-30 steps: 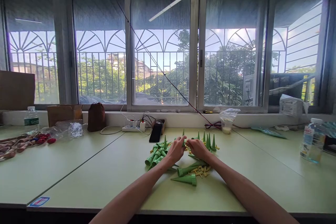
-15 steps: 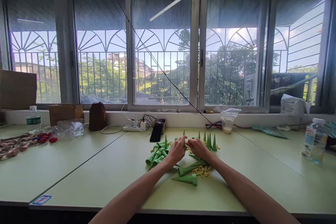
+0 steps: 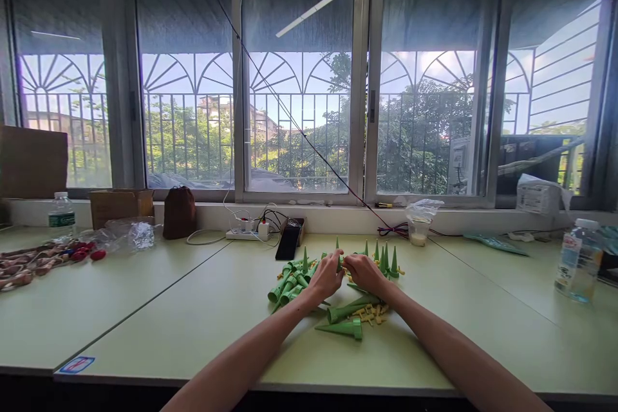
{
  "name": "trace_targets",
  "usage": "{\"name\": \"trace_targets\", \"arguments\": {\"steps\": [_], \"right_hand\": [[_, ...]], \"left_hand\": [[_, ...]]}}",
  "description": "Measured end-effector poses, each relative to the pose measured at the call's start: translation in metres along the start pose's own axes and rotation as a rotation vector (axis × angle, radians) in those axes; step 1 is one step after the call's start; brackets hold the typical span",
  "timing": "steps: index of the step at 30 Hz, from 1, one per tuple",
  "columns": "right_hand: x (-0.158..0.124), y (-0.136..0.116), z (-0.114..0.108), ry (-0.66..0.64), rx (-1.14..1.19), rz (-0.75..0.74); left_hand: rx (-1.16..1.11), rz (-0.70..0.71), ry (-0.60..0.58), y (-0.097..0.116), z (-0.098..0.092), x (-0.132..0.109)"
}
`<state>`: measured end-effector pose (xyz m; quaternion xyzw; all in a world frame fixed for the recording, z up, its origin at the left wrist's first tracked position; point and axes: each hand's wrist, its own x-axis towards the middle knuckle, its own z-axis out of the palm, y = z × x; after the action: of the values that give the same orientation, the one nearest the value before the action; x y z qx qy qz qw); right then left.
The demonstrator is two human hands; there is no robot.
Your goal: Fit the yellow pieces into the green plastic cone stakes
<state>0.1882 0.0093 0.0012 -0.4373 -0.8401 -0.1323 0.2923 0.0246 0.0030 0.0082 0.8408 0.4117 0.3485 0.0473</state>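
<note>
Two hands meet on the table (image 3: 193,309) at 12 o'clock: left hand (image 3: 326,277) pinches an upright green cone (image 3: 337,250); right hand (image 3: 365,273) curls narrow at its 3 o'clock, contents hidden. Probably light, stiff, slick plastic; grip the wide base.

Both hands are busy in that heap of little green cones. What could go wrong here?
The right hand works close beside the upright cones; a nudge could topple them. The small yellow pieces lie loose by the forearm and might get swept across the table.
</note>
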Motion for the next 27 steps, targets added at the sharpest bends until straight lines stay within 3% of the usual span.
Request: {"name": "trace_targets", "arguments": {"steps": [27], "right_hand": [[-0.0013,-0.0007,-0.0042,-0.053,-0.047,0.013]], "left_hand": [[0.020,0.047,0.038,-0.0027,0.0033,0.0002]]}}
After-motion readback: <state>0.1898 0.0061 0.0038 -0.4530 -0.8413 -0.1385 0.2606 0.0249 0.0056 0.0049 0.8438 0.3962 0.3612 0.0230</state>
